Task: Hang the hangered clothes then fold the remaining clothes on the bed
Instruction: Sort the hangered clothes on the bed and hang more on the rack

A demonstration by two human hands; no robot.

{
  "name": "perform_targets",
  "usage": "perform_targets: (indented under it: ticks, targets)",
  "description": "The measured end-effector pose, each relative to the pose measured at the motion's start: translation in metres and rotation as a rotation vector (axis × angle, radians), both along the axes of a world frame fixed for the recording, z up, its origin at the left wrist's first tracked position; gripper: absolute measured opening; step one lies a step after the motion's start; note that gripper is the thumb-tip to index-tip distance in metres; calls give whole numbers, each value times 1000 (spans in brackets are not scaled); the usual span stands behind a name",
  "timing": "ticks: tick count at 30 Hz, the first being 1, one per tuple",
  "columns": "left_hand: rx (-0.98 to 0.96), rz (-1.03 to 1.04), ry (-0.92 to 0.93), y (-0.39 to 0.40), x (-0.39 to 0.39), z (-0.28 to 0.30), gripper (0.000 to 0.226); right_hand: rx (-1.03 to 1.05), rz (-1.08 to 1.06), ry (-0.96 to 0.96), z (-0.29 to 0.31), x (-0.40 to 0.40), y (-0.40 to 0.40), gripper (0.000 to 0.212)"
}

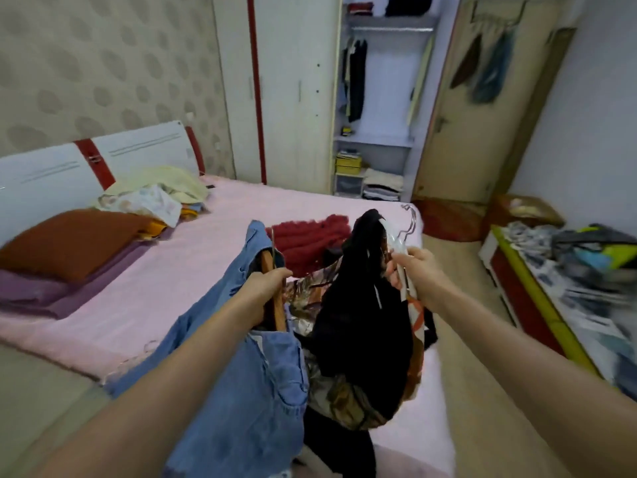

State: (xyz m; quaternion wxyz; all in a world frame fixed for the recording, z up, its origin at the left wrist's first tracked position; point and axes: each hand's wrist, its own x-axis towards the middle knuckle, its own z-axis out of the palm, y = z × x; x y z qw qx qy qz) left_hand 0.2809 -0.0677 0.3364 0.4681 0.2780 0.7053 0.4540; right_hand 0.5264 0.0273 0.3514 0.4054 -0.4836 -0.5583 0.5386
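Observation:
My left hand (267, 286) grips a wooden hanger (275, 305) carrying a blue denim garment (241, 391), lifted above the pink bed (165, 277). My right hand (412, 274) grips a clear hanger with a metal hook (406, 222), from which a black garment (362, 322) and a brown patterned one (344, 398) hang. A red knitted piece (310, 239) lies on the bed behind them. The open wardrobe (386, 98) with its rail stands across the room, a few dark clothes hanging inside.
A loose pile of pale clothes (155, 194) and a rust pillow (69, 239) on purple bedding sit near the headboard. A cluttered low bench (568, 281) lines the right wall. A door (482, 115) with hung items stands beside the wardrobe. Floor runs between bed and bench.

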Motion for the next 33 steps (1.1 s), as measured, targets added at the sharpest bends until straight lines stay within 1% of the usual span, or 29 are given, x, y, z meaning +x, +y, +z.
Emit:
perform_targets:
  ticks: [2, 5, 9, 12, 15, 18, 21, 23, 27, 29, 31, 33]
  targets:
    - [-10, -107, 15, 6, 59, -1, 30, -1, -89, -3, 1, 66, -11, 13]
    - [-20, -271, 53, 8, 158, -7, 31, -5, -193, -61, 1, 170, -34, 16]
    - [-15, -433, 83, 10, 277, -12, 27, -12, -334, -108, -5, 284, -70, 20]
    - [3, -542, 76, 11, 354, -13, 27, -14, -431, -123, -14, 349, -94, 22]
    - [-9, -644, 74, 11, 433, -13, 28, -39, -505, -66, -23, 407, -114, 21]
    - [-13, -713, 97, 22, 475, -17, 32, -41, -534, -59, -25, 437, -116, 21]
    - [-24, -742, 36, 52, 512, -19, 28, -44, -544, -52, -29, 464, -101, 17]
    - [-52, -716, -44, 77, 534, -17, 26, -47, -564, -32, -30, 479, -81, 19]
    - [-80, -675, -291, 138, 564, -8, 19, -47, -599, -9, -29, 503, -25, 22]
    - [-92, -726, -308, 171, 570, -1, 20, -47, -596, -33, -23, 514, 1, 21]
    - [-99, -784, -283, 211, 578, 10, 23, -32, -600, -56, -12, 527, 33, 19]
    - [-81, -788, -237, 245, 586, 22, 27, -11, -604, -77, 1, 536, 60, 20]
